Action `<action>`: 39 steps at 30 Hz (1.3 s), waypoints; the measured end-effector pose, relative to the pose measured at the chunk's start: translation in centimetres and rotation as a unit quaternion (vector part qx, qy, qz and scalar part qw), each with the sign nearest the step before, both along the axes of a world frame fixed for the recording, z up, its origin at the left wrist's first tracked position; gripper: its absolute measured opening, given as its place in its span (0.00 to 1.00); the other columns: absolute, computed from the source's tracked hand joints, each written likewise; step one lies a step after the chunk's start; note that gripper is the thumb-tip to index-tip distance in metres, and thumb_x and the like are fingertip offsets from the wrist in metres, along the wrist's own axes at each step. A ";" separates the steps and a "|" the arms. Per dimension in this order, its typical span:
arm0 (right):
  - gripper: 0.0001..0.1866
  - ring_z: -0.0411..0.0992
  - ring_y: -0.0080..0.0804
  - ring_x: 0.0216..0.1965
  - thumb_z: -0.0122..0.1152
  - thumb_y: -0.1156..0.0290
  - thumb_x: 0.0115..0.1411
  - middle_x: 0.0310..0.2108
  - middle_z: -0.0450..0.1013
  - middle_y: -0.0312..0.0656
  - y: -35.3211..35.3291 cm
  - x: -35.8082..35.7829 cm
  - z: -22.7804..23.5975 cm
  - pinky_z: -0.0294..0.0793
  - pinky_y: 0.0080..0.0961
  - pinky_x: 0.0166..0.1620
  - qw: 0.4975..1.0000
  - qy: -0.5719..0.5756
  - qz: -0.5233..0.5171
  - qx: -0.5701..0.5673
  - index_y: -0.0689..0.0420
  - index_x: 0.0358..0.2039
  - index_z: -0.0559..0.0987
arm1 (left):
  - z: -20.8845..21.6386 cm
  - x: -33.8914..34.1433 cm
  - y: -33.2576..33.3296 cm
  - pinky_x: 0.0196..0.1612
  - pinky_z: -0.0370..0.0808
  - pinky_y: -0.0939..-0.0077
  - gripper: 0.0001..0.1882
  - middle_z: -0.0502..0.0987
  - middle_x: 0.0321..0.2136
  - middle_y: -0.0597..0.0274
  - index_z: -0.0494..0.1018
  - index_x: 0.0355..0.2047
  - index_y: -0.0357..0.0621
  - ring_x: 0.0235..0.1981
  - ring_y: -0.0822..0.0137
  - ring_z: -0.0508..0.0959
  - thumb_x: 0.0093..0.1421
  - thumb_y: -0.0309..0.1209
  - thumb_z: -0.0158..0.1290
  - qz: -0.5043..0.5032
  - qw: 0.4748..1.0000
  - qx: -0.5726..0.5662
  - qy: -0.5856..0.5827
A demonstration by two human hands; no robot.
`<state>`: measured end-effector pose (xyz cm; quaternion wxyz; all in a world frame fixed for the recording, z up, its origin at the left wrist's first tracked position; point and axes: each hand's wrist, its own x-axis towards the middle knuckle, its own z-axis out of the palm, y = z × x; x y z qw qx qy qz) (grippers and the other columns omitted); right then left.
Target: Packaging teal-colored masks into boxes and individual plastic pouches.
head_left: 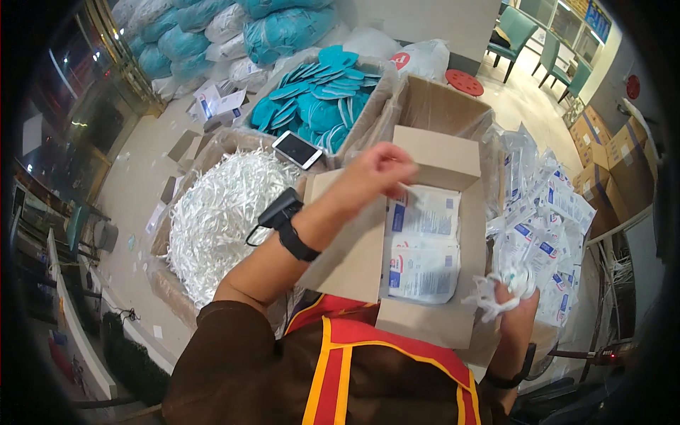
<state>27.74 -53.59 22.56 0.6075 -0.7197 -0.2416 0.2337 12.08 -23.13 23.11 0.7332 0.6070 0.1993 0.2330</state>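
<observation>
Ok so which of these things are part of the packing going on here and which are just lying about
In use:
small cardboard box
flat packets inside it
left hand over the box
right hand gripping a white clump
loose packet pile

Lying about:
phone
box of teal masks
box of white strips
red disc
chairs

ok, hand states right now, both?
Left hand: fingers pinched together over the open cardboard box of packets; whether it holds anything cannot be told.
Right hand: closed on a bunch of white straps.
</observation>
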 end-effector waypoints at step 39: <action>0.12 0.74 0.43 0.37 0.61 0.80 0.52 0.36 0.74 0.49 6.2 -3.3 2.5 0.73 0.30 0.40 0.853 -0.377 0.357 0.056 0.61 0.38 0.78 | -0.5 -28.5 5.9 0.54 0.67 0.72 0.24 0.72 0.46 0.55 0.64 0.56 0.39 0.50 0.63 0.72 0.57 0.20 0.48 0.429 0.554 0.629 0.336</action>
